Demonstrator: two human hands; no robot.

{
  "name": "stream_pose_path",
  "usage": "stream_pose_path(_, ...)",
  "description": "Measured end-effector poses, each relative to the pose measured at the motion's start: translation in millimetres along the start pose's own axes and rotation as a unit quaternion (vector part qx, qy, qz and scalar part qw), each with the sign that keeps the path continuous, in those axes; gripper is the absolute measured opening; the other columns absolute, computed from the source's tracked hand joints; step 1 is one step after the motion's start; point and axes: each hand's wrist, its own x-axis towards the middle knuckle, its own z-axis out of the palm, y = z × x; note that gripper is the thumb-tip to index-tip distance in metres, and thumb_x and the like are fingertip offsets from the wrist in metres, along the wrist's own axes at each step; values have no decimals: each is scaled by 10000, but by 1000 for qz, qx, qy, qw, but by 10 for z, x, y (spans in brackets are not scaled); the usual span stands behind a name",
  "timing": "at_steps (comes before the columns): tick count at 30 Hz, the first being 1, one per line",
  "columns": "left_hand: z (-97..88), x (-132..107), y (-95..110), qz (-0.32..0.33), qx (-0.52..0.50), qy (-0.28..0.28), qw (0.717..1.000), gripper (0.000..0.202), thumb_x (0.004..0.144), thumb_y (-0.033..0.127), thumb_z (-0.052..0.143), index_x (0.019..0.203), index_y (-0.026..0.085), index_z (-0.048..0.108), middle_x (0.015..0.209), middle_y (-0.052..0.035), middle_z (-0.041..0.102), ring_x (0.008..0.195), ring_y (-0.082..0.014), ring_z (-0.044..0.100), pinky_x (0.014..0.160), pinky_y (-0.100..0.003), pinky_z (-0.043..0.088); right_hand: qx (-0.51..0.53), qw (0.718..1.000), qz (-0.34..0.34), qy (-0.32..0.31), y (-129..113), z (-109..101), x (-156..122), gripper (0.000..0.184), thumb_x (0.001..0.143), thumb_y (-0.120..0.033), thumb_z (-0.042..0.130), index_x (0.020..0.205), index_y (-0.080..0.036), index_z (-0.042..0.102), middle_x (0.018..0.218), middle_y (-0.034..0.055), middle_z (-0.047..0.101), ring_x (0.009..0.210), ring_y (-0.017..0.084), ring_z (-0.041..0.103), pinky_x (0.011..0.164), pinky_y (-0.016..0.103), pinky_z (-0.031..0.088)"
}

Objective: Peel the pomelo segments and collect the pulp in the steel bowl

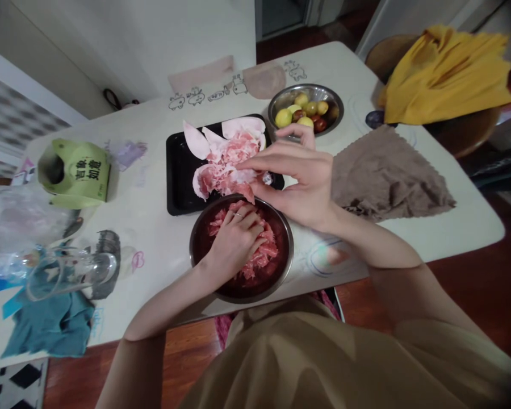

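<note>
My left hand (235, 238) reaches into a metal bowl (201, 236) at the table's near edge. Its fingers are curled into the raw meat slices (262, 255) lying there; the fingertips are partly hidden. Just beyond the bowl, my right hand (304, 176) pinches a raw meat slice (244, 180) between thumb and fingers, over the near edge of a black tray (179, 182). More pink meat (232, 149) is heaped in the tray, with pale, rounded white-pink pieces (196, 139) standing around it.
Behind my right hand stands a metal bowl of fruit (300, 116). A brown cloth (392, 176) lies to the right, a yellow cloth (447, 79) over a chair. On the left are a green carton (79, 170), plastic bags (21, 216), a tipped clear glass (68, 275) and a teal cloth (53, 324).
</note>
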Motion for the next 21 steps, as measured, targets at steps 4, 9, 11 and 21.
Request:
stream_pose_path(4,-1,-32,-31,-17,-62,-8,998,47,920,191,692,954,160,701,1121,-92,732,1202,-316,608,994,-498,499,-9,1000,-10,-10,-11,1,0,178,958,-320,589,978,-260,755,926,-20,759,890,165,694,1095,503,400)
stream_pose_path(9,-19,-63,-51,-15,-105,-7,994,59,902,167,674,957,189,672,1139,-80,745,1222,-324,613,1008,-544,466,-52,997,37,-50,-60,-16,6,209,969,-342,555,989,-297,759,940,-31,750,917,165,695,1072,485,428)
stream_pose_path(11,-43,-73,-68,-9,-133,6,991,84,893,155,675,962,200,662,1123,-74,749,1231,-301,622,1062,-546,439,-52,996,44,-57,-70,-19,7,214,970,-345,554,997,-303,762,951,-29,749,935,173,697,1056,479,441)
stream_pose_path(21,-377,-203,-153,-55,-236,108,964,252,901,151,688,1142,200,628,1121,-76,737,1112,-228,689,1011,-409,533,-13,1000,18,-23,-15,-3,11,138,930,-306,634,957,-300,770,921,-32,780,878,170,707,1099,489,401)
